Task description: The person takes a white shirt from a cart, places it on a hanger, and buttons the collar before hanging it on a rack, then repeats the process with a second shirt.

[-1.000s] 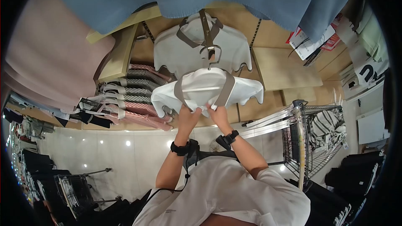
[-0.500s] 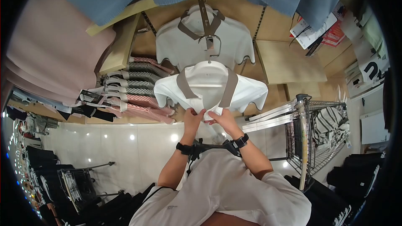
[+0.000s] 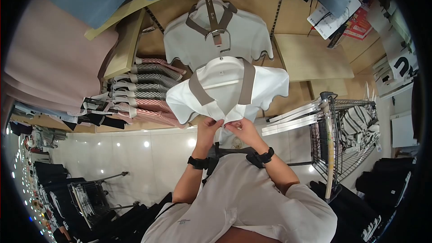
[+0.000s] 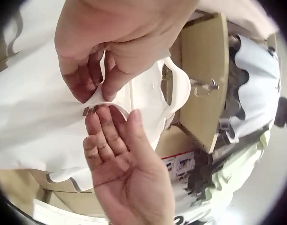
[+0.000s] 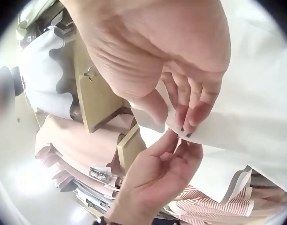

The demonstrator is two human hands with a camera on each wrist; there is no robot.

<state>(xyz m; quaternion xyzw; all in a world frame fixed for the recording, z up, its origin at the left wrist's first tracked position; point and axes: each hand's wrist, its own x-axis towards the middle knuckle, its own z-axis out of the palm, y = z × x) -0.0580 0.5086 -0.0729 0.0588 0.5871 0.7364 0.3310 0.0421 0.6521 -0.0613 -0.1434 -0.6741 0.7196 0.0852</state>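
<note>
white shirt (image 3: 223, 95) with taupe collar (image 3: 247, 83)

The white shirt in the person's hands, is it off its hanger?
No, in the head view the white shirt is on a white hanger, seen inside its collar, with the metal hook rising above it.
</note>
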